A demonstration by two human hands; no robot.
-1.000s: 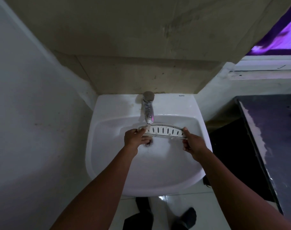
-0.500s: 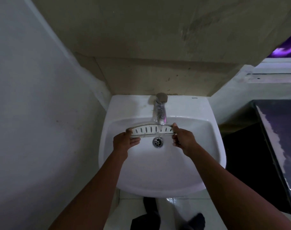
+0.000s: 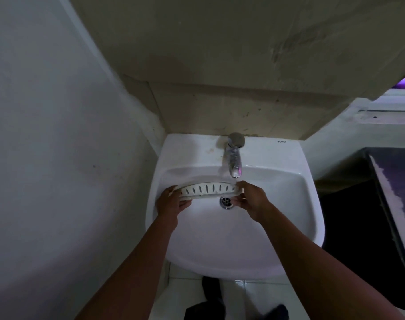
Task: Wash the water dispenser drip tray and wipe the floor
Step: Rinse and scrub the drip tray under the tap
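Observation:
A white curved drip tray (image 3: 208, 189) with several dark slots is held level over the white sink (image 3: 277, 227), to the left of the chrome faucet (image 3: 234, 158). My left hand (image 3: 171, 202) grips its left end. Its right end is in my right hand (image 3: 252, 199), directly under the spout where water runs. The drain (image 3: 226, 201) shows just below the tray.
A grey wall stands close on the left and a beige panel behind the sink. A dark counter (image 3: 395, 204) sits to the right. White floor tiles (image 3: 243, 294) and my dark-socked feet (image 3: 203, 308) show under the basin.
The tray has slid leftward under the faucet, so the water now falls on its right end instead of its left. Both hands kept their grip and the view shifted right.

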